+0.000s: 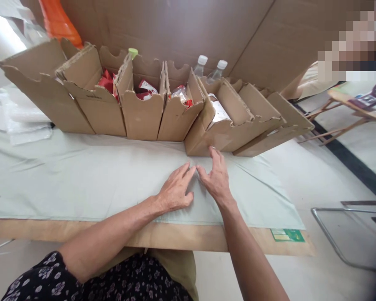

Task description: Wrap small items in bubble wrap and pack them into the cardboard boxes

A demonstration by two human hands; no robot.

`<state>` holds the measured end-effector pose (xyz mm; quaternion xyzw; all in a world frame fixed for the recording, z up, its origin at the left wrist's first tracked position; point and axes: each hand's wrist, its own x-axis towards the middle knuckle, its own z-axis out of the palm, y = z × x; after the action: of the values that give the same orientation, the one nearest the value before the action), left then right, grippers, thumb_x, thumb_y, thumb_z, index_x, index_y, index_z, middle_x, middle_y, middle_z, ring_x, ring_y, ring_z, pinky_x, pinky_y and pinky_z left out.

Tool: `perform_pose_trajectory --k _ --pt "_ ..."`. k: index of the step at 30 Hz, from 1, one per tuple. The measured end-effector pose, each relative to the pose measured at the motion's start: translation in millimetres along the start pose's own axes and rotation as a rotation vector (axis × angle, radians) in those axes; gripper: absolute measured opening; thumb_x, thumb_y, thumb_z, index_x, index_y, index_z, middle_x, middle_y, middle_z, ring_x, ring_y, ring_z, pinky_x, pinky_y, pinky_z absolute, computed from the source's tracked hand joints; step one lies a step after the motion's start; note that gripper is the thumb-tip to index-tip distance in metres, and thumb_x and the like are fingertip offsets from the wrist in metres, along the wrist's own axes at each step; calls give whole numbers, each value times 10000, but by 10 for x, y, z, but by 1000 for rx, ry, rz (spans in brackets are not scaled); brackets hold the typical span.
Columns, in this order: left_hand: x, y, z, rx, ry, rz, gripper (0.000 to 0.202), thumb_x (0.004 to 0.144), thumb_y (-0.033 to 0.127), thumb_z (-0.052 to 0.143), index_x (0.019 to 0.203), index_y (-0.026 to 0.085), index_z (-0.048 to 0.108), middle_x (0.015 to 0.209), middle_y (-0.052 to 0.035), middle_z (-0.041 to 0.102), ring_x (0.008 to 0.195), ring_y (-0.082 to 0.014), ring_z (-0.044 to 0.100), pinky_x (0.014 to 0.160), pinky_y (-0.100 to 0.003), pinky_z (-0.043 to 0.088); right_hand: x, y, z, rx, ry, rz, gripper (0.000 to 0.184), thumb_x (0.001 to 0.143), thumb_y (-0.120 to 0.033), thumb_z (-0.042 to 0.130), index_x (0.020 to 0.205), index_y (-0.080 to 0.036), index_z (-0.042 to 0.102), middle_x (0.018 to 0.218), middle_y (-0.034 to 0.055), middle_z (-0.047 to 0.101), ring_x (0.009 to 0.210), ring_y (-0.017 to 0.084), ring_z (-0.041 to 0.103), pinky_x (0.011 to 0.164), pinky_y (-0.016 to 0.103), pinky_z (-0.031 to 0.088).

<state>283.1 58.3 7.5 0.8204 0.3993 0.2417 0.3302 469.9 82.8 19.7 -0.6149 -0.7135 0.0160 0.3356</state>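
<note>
Dark floral sleeve (47,276) cloth lies nearest the camera, low at the left, with the bare forearms reaching away over the table edge (181,239). The left hand (176,188) is empty, its fingers loosely extended and its thumb apart, low over the pale cloth (75,175). The right hand (216,177) is empty too, its thumb and forefinger spread wide; the thumb comes close to the left fingertips. Its forefinger meets the lower front of a cardboard box (211,137) in view, though I cannot tell whether it presses there.

That box stands just beyond the right hand, angled against its neighbours, with a white packet (219,108) inside. It should handle as light and fairly stiff, dry rather than slippery, and likely to slide easily on the cloth. The ragged upper rim looks the weak part and would probably bend or tear under a pinch; a palm on each side wall, low down, seems the surer hold.

Farther out, to its left, other boxes (145,119) hold red packets (106,80), whose wrappers look soft and prone to crumpling. White-capped bottles (201,65) stand behind, before a tall cardboard panel (163,29).
</note>
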Motion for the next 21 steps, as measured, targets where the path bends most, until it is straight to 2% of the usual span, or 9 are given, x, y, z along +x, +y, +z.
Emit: perform_pose_trajectory --k 4,7,11,14,18,21 --pt "-8 -3 16 -7 9 8 838 830 246 604 1609 128 317 1712 -227 316 1595 -347 317 1304 -567 290 105 157 53 53 -72 -13 746 900 -454 599 1579 -217 402 1653 154 429 1541 302 392 1246 591 357" --pt "-21 1 26 21 5 23 791 822 214 603 1574 126 373 1714 -230 308 1596 -358 310 1300 -570 289 25 216 80 77 -59 17 716 892 -443 600 1558 -237 433 1652 156 428 1528 315 413 1179 603 438" --pt "-28 29 18 62 -21 22 715 823 190 603 1515 104 444 1704 -251 314 1591 -375 315 1294 -565 300 81 183 73 83 -44 39 633 888 -407 586 1486 -212 516 1541 181 540 1430 334 513 1037 563 555" --pt "-23 53 -8 79 -33 21 676 825 186 608 1482 98 475 1698 -259 322 1585 -384 323 1295 -568 301 226 122 32 109 53 60 636 874 -370 578 1478 -179 515 1415 189 616 1256 313 626 892 485 611" --pt "-20 67 -35 98 -54 41 632 833 184 609 1448 75 510 1680 -278 340 1572 -402 342 1286 -565 321 287 103 -31 123 243 101 585 870 -346 562 1436 -196 547 1393 163 623 1104 264 683 787 412 604" --pt "-27 61 -27 112 -39 53 554 838 177 609 1385 102 560 1677 -266 350 1569 -394 350 1277 -568 334 303 156 -43 59 235 149 435 878 -366 543 1258 -188 656 1262 148 687 1010 251 697 788 411 587"
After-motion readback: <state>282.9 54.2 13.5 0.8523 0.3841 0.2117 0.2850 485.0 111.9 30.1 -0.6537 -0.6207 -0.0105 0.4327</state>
